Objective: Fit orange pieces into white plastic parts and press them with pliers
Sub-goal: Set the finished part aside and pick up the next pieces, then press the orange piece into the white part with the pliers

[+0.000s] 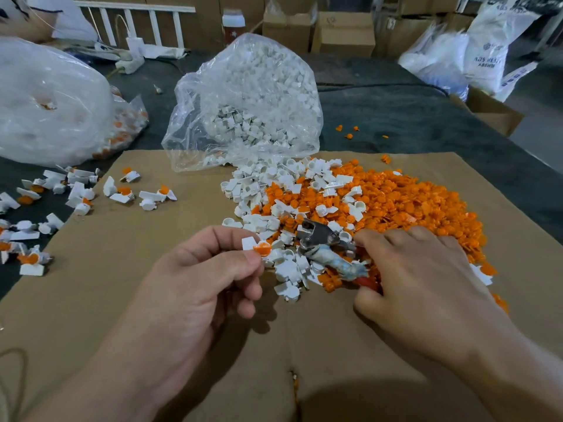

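Note:
My left hand (213, 269) pinches a white plastic part with an orange piece set in it (257, 246), held just above the cardboard. My right hand (426, 275) rests on the pliers' handles; its thumb touches the red grip. The pliers (323, 242) lie on the pile, metal jaws pointing up-left, one handle wrapped in pale tape. A large heap of orange pieces (396, 202) spreads to the right. Loose white parts (274, 190) are mixed along the heap's left side.
A clear bag of white parts (253, 99) stands behind the heap. Fitted white-and-orange parts (76, 193) are scattered at the left, near a big plastic bag (45, 102). The brown cardboard sheet (122, 284) covers the dark table. Boxes and bags line the back.

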A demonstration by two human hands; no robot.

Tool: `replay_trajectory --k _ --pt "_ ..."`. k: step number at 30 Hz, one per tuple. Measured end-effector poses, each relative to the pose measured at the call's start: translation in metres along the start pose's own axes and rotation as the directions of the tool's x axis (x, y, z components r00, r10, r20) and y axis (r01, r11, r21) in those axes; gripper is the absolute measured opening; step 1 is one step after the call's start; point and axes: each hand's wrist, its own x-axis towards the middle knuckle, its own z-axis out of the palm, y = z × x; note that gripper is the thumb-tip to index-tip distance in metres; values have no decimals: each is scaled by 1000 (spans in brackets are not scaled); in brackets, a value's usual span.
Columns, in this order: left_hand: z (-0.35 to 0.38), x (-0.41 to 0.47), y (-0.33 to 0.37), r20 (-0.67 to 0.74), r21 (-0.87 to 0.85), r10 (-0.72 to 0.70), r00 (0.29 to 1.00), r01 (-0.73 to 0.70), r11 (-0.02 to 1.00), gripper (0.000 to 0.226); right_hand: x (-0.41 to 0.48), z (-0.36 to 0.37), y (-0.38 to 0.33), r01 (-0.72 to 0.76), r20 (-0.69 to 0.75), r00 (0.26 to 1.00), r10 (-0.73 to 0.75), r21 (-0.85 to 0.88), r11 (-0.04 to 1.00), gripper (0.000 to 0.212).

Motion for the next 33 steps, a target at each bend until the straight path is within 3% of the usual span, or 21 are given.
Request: replay_trajectory --k 3,9,13,20,33 --pt "1 0 -1 6 14 8 1000 -8 1000 14 2 0 0 -26 -86 996 29 38 999 49" --pt "0 -2 1 21 -8 61 998 -61 998 19 -6 -11 2 63 -209 978 14 359 931 41" --pt "-4 0 2 37 -15 130 991 -130 991 24 -9 -11 -3 143 -157 983 -94 344 928 47" --pt "-8 0 -1 75 74 239 968 -244 967 20 -14 -11 -8 249 -230 957 -178 333 909 39" --pt "-7 -1 1 74 101 301 951 -307 946 19 -16 -12 -7 279 -267 946 -182 394 875 38"
